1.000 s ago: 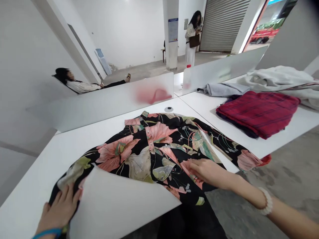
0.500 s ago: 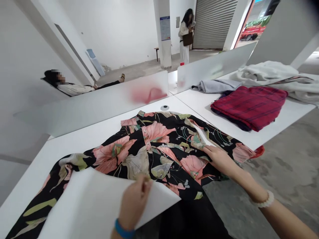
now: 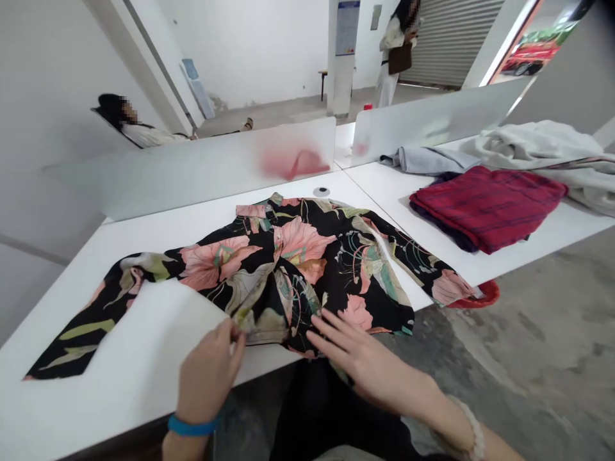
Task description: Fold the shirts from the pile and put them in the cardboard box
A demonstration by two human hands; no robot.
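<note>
A black shirt with pink and green flowers (image 3: 298, 256) lies spread on the white table (image 3: 158, 224), sleeves out to both sides. Its lower hem is bunched up near the table's front edge. My left hand (image 3: 209, 371), with a blue wristband, pinches that bunched hem between thumb and fingers. My right hand (image 3: 360, 355), with a white bead bracelet, lies with its fingers stretched out on the hem just to the right. A white sheet (image 3: 144, 339) lies under the shirt's left part.
A folded red plaid cloth (image 3: 490, 205) sits on the adjoining table at right, with grey and white clothes (image 3: 538, 144) behind it. Frosted dividers (image 3: 192, 173) stand along the back edge. One person reclines at far left, another stands at the back. A red bowl-like thing (image 3: 485, 296) sits below the right sleeve.
The shirt's lower part has been pulled up onto the table and bunched. My left hand let go of the white sheet and took the hem; my right hand moved from the right side to the hem.
</note>
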